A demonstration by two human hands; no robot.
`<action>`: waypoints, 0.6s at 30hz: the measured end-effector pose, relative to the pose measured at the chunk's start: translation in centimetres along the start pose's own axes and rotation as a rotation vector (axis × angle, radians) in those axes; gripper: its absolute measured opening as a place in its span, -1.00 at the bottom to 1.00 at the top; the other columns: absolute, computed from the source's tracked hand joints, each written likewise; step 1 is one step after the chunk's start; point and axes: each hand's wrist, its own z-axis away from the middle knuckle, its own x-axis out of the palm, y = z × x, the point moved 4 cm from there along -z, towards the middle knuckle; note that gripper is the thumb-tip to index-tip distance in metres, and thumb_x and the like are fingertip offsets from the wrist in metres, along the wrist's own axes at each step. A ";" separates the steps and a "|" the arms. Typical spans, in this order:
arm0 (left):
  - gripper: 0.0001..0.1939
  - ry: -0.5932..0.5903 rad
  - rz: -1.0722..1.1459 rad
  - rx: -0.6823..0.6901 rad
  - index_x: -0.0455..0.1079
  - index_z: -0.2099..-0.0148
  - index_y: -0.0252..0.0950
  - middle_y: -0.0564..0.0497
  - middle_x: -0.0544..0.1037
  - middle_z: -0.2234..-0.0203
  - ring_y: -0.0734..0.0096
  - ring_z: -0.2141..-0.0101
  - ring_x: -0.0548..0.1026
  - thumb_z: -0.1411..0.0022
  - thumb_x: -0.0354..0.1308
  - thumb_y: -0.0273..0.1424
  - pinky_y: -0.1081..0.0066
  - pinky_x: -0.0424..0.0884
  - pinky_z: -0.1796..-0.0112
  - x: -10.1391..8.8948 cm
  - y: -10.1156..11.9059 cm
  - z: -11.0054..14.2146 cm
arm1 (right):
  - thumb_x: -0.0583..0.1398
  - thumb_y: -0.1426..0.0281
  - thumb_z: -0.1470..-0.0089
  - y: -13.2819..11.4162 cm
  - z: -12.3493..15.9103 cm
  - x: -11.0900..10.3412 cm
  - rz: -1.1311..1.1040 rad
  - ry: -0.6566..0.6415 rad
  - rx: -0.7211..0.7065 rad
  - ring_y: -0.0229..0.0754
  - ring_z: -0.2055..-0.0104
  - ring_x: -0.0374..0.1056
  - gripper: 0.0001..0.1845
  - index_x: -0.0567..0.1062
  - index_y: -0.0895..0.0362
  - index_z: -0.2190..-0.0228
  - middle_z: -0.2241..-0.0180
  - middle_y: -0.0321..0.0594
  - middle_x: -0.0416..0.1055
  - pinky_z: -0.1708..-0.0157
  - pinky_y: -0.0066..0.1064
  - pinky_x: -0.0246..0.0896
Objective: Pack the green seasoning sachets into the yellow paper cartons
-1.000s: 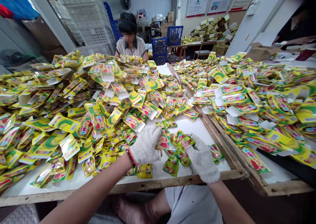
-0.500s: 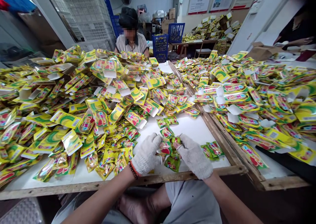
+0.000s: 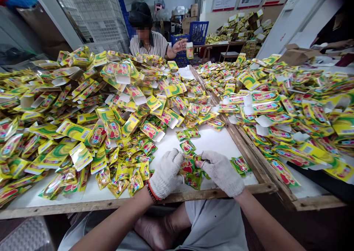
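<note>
Both my hands wear white knit gloves and meet over a small bunch of green and red sachets [image 3: 190, 169] near the front edge of the white table [image 3: 218, 140]. My left hand [image 3: 166, 173] is closed on the bunch from the left. My right hand [image 3: 221, 171] pinches the same sachets from the right, its bare fingertip showing. A loose sachet [image 3: 187, 146] lies just beyond my hands. A big heap of yellow and green flat cartons and sachets [image 3: 83, 107] fills the table to my left.
A wooden rim [image 3: 235, 140] divides my table from a second one on the right, piled with more cartons [image 3: 290, 103]. Across the table a seated person raises a hand holding a small pack [image 3: 189, 50]. Blue crates [image 3: 198, 31] and white crates [image 3: 96, 15] stand behind.
My hands drew closer together over the sachets and gathered them into a tighter bunch. The person opposite lifted a hand with a pack. The view tilted slightly.
</note>
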 end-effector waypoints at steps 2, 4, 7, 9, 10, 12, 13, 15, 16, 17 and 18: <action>-0.50 0.004 -0.011 -0.003 0.25 0.01 -0.27 -0.08 0.36 0.15 0.15 0.16 0.33 0.03 0.23 -0.33 0.24 0.33 0.18 0.2 0.0 0.0 | 0.12 0.33 -0.07 0.1 0.0 0.4 0.014 0.001 0.014 -0.20 0.38 0.32 -0.80 0.50 0.11 0.47 0.43 -0.23 0.48 0.33 -0.42 0.14; -0.50 0.010 -0.011 -0.017 0.25 0.01 -0.27 -0.08 0.36 0.15 0.15 0.16 0.33 0.04 0.22 -0.35 0.24 0.33 0.17 0.3 -0.1 0.2 | 0.10 0.32 -0.08 0.2 0.0 0.9 -0.057 -0.063 0.019 -0.20 0.39 0.33 -0.78 0.50 0.12 0.48 0.46 -0.24 0.48 0.35 -0.42 0.16; -0.52 0.020 0.015 -0.057 0.25 0.00 -0.26 -0.07 0.37 0.14 0.16 0.15 0.34 0.01 0.21 -0.34 0.24 0.33 0.15 0.2 -0.6 0.4 | 0.08 0.31 -0.10 0.6 0.4 1.3 -0.279 -0.134 0.107 -0.18 0.38 0.40 -0.71 0.53 0.16 0.25 0.46 -0.24 0.52 0.33 -0.42 0.22; -0.52 0.021 0.033 -0.076 0.26 0.00 -0.25 -0.07 0.37 0.14 0.16 0.15 0.35 0.01 0.20 -0.34 0.23 0.34 0.15 0.4 -0.8 0.6 | 0.09 0.30 -0.10 0.7 0.9 1.7 -0.370 -0.186 0.174 -0.19 0.47 0.41 -0.66 0.49 0.19 0.14 0.55 -0.26 0.50 0.40 -0.42 0.24; -0.52 0.020 0.038 -0.069 0.26 0.00 -0.25 -0.08 0.37 0.13 0.15 0.14 0.35 0.02 0.20 -0.35 0.22 0.34 0.15 0.5 -0.7 0.7 | 0.08 0.29 -0.10 0.5 1.2 2.0 -0.393 -0.239 0.192 -0.21 0.53 0.39 -0.66 0.49 0.19 0.16 0.61 -0.28 0.48 0.47 -0.44 0.21; -0.48 0.022 0.051 -0.018 0.27 -0.01 -0.25 -0.10 0.37 0.10 0.11 0.11 0.35 0.06 0.20 -0.40 0.20 0.34 0.12 0.7 -0.3 0.7 | 0.07 0.24 -0.11 -0.1 1.8 2.7 -0.432 -0.371 0.193 -0.25 0.65 0.32 -0.70 0.49 0.18 0.28 0.71 -0.32 0.41 0.61 -0.48 0.11; -0.46 0.026 0.067 0.013 0.27 -0.02 -0.26 -0.11 0.37 0.08 0.08 0.09 0.34 0.08 0.21 -0.43 0.18 0.34 0.10 0.8 0.0 0.7 | 0.06 0.22 -0.12 -0.4 2.1 2.9 -0.459 -0.432 0.182 -0.27 0.69 0.29 -0.70 0.48 0.17 0.34 0.74 -0.34 0.39 0.65 -0.49 0.07; -0.44 0.037 0.136 0.054 0.28 -0.03 -0.27 -0.14 0.37 0.06 0.05 0.05 0.34 0.10 0.22 -0.44 0.15 0.33 0.06 0.7 0.5 0.7 | 0.05 0.18 -0.14 -1.0 2.1 3.1 -0.520 -0.509 0.156 -0.29 0.72 0.26 -0.69 0.43 0.15 0.40 0.76 -0.35 0.36 0.67 -0.51 0.03; -0.45 0.041 0.196 0.061 0.29 -0.03 -0.27 -0.14 0.38 0.07 0.05 0.05 0.34 0.08 0.23 -0.42 0.16 0.33 0.05 0.5 0.5 0.7 | 0.05 0.18 -0.14 -1.1 2.0 3.1 -0.532 -0.518 0.147 -0.30 0.72 0.25 -0.69 0.41 0.14 0.42 0.77 -0.36 0.35 0.67 -0.52 0.03; -0.46 0.046 0.273 0.054 0.29 -0.04 -0.27 -0.14 0.39 0.08 0.07 0.07 0.36 0.05 0.24 -0.37 0.17 0.34 0.06 0.2 0.4 0.6 | 0.06 0.17 -0.13 -1.1 1.8 2.9 -0.528 -0.507 0.146 -0.31 0.73 0.25 -0.70 0.39 0.13 0.45 0.78 -0.37 0.35 0.67 -0.52 0.03; -0.45 0.053 0.366 0.030 0.28 -0.05 -0.26 -0.13 0.41 0.10 0.11 0.10 0.38 0.03 0.26 -0.32 0.19 0.35 0.07 -0.2 0.1 0.5 | 0.06 0.18 -0.14 -0.9 1.6 2.7 -0.513 -0.478 0.153 -0.31 0.73 0.23 -0.70 0.37 0.13 0.47 0.78 -0.37 0.34 0.67 -0.53 0.02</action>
